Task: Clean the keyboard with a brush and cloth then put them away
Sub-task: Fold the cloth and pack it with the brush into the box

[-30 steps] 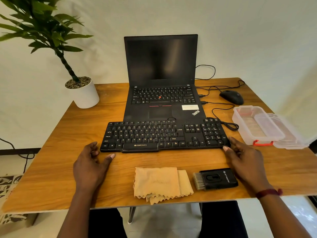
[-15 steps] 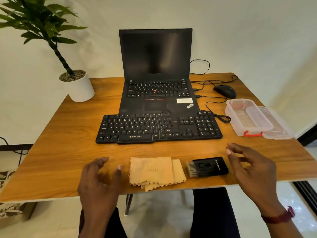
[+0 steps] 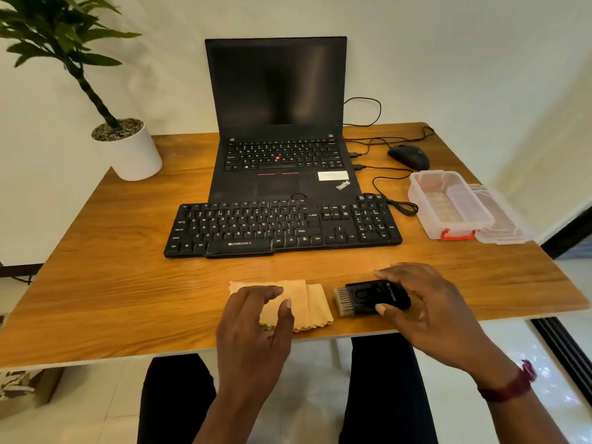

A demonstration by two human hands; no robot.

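Observation:
A black Zebronics keyboard lies across the middle of the wooden table, in front of an open laptop. Near the front edge lies a folded tan cloth, and to its right a small black brush with its bristles pointing left. My left hand is over the left part of the cloth, fingers loosely curved, thumb tip on the fabric. My right hand covers the brush's right end, fingers on its far side and thumb on its near side.
A clear plastic box with a red clip stands at the right, its lid beside it. A black mouse and cables lie behind the box. A white plant pot stands at the back left corner.
Both hands left the keyboard's ends and came back to the front edge. The left now sits over the cloth, and the right has closed round the brush.

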